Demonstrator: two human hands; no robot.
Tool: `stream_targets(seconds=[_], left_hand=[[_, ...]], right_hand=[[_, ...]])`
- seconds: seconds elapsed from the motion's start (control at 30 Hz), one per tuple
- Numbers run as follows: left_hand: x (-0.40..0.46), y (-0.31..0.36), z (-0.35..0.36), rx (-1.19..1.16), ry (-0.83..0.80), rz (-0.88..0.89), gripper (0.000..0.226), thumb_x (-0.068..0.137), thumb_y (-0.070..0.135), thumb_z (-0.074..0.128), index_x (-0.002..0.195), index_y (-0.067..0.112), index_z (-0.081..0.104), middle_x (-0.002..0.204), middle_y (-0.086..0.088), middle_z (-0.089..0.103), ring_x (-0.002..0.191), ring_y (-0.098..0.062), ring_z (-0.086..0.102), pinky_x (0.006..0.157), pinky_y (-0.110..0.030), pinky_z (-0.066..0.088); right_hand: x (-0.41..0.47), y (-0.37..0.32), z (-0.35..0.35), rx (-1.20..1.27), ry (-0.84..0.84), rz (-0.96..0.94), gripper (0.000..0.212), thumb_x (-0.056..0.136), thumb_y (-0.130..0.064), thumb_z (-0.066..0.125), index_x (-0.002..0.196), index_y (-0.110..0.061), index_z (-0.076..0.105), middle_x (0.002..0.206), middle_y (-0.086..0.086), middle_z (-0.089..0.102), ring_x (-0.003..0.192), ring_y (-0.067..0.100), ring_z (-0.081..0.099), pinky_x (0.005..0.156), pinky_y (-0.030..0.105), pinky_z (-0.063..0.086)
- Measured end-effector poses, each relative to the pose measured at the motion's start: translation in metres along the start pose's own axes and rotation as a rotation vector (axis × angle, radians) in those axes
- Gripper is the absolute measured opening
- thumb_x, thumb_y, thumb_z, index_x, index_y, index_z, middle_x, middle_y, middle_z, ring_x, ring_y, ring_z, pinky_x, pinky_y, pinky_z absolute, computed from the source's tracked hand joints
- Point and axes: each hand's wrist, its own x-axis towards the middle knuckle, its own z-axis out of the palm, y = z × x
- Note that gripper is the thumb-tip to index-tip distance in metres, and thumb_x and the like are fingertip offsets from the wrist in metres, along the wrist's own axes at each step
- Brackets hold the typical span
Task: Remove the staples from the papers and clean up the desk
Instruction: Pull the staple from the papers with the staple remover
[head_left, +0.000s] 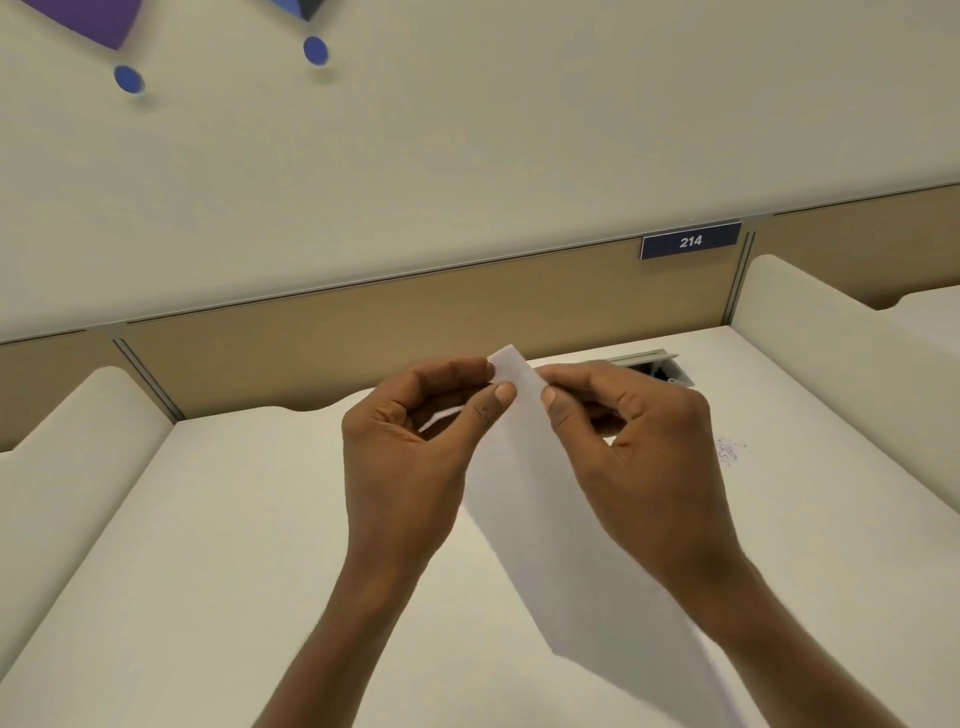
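Left hand (410, 447) and right hand (623, 441) pinched on papers (561, 519).

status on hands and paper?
Left hand and right hand both pinching paper at its top corner, above desk. Staple not visible. Nothing in the way.

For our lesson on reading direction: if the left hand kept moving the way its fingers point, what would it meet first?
The left hand points rightward across the paper it pinches, so it would probably meet the right hand first; depth is unclear.

Staple unseen; papers (571, 519) cut off below
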Motion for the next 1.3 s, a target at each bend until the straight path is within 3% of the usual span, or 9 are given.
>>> stream_targets(seconds=[0.1, 0.17, 0.33, 0.47, 0.63, 0.9, 1.0, 1.1, 1.3], left_hand=[[0.006, -0.002, -0.005, 0.238, -0.024, 0.083, 0.026, 0.082, 0.026, 0.079, 0.107, 0.031, 0.073, 0.107, 0.018, 0.073, 0.107, -0.007, 0.066, 0.085, -0.024, 0.051], [0.009, 0.003, -0.009, 0.304, -0.115, 0.035, 0.023, 0.087, 0.033, 0.072, 0.11, 0.035, 0.073, 0.108, 0.022, 0.073, 0.11, -0.003, 0.064, 0.088, -0.025, 0.049], [0.009, 0.016, -0.017, 0.054, -0.225, -0.191, 0.013, 0.086, 0.023, 0.07, 0.092, 0.021, 0.081, 0.087, 0.002, 0.079, 0.076, -0.014, 0.074, 0.064, -0.023, 0.054], [0.008, 0.015, -0.022, -0.005, -0.236, -0.283, 0.024, 0.076, 0.031, 0.07, 0.091, 0.016, 0.081, 0.09, -0.006, 0.079, 0.079, -0.023, 0.074, 0.071, -0.033, 0.058], [0.01, 0.016, -0.025, -0.051, -0.265, -0.366, 0.023, 0.075, 0.03, 0.069, 0.089, 0.016, 0.081, 0.091, -0.009, 0.078, 0.077, -0.022, 0.074, 0.067, -0.032, 0.057], [0.014, 0.009, -0.026, -0.016, -0.284, -0.449, 0.025, 0.074, 0.033, 0.067, 0.088, 0.019, 0.082, 0.098, -0.004, 0.079, 0.092, -0.022, 0.075, 0.088, -0.036, 0.053], [0.014, 0.007, -0.025, 0.007, -0.276, -0.446, 0.024, 0.077, 0.035, 0.066, 0.09, 0.021, 0.081, 0.098, -0.003, 0.078, 0.093, -0.024, 0.074, 0.092, -0.041, 0.053], [0.014, 0.005, -0.026, 0.024, -0.272, -0.442, 0.024, 0.08, 0.035, 0.065, 0.091, 0.022, 0.081, 0.096, -0.005, 0.078, 0.088, -0.025, 0.073, 0.087, -0.041, 0.055], [0.012, 0.003, -0.027, 0.062, -0.309, -0.4, 0.021, 0.079, 0.036, 0.065, 0.087, 0.024, 0.08, 0.086, -0.005, 0.078, 0.069, -0.02, 0.072, 0.061, -0.027, 0.058]], right_hand=[[0.008, 0.002, -0.006, 0.107, -0.063, 0.146, 0.016, 0.09, -0.017, 0.067, 0.102, -0.024, 0.076, 0.087, -0.024, 0.071, 0.081, -0.004, 0.068, 0.067, 0.008, 0.053], [0.014, 0.003, -0.011, 0.221, -0.129, 0.247, 0.016, 0.089, -0.014, 0.069, 0.101, -0.022, 0.076, 0.085, -0.017, 0.075, 0.078, -0.001, 0.071, 0.069, 0.012, 0.055], [0.02, 0.003, -0.015, 0.427, -0.233, 0.398, 0.017, 0.085, -0.008, 0.071, 0.097, -0.018, 0.076, 0.078, -0.006, 0.077, 0.07, 0.011, 0.074, 0.061, 0.018, 0.056], [0.022, 0.001, -0.016, 0.47, -0.263, 0.412, 0.016, 0.084, -0.006, 0.071, 0.097, -0.015, 0.076, 0.079, -0.005, 0.077, 0.071, 0.012, 0.074, 0.062, 0.019, 0.057], [0.025, 0.0, -0.015, 0.499, -0.304, 0.453, 0.014, 0.083, -0.005, 0.071, 0.088, -0.017, 0.077, 0.076, -0.003, 0.077, 0.066, 0.011, 0.073, 0.058, 0.018, 0.056], [0.028, 0.011, -0.006, 0.452, -0.354, 0.497, 0.015, 0.083, -0.008, 0.072, 0.09, -0.019, 0.078, 0.083, -0.005, 0.077, 0.079, 0.012, 0.073, 0.073, 0.021, 0.06], [0.027, 0.012, -0.003, 0.45, -0.333, 0.468, 0.016, 0.084, -0.008, 0.072, 0.09, -0.021, 0.078, 0.083, -0.009, 0.077, 0.078, 0.008, 0.073, 0.07, 0.017, 0.058], [0.025, 0.015, -0.001, 0.423, -0.312, 0.424, 0.016, 0.084, -0.01, 0.072, 0.089, -0.024, 0.077, 0.082, -0.012, 0.077, 0.076, 0.005, 0.073, 0.067, 0.015, 0.057], [0.021, 0.02, 0.003, 0.451, -0.324, 0.43, 0.015, 0.086, -0.007, 0.07, 0.091, -0.018, 0.077, 0.08, -0.004, 0.077, 0.074, 0.013, 0.074, 0.071, 0.031, 0.06]])
